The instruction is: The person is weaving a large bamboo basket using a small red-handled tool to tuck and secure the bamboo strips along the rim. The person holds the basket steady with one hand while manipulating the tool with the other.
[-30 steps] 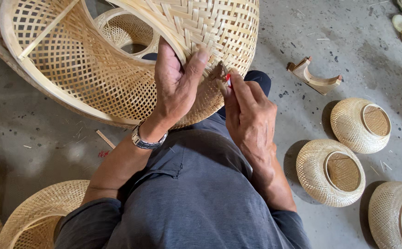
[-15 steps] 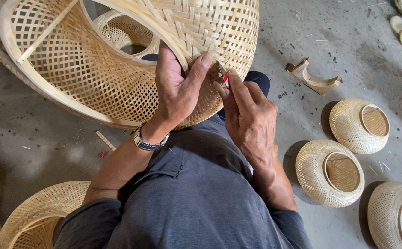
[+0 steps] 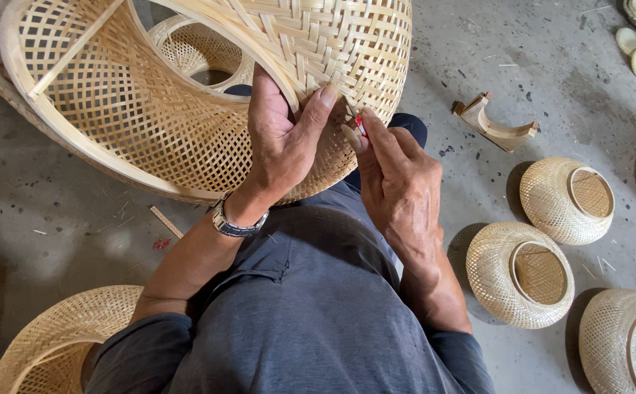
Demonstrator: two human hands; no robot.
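Observation:
A large woven bamboo lampshade lies tilted across my lap, its open rim facing left. My left hand grips its lower woven edge, thumb pressed on the outside of the weave. My right hand is closed on a small tool with a red part, its tip held against the weave right beside my left thumb. A metal watch is on my left wrist. Most of the tool is hidden inside my fingers.
Several smaller woven bamboo shades stand on the concrete floor at the right. A curved wooden block lies beyond them. More woven shades sit at the lower left, and a thin bamboo strip lies beside my left arm.
The lampshade and both hands have barely shifted. My right hand stays with the tool tip at the same spot on the weave.

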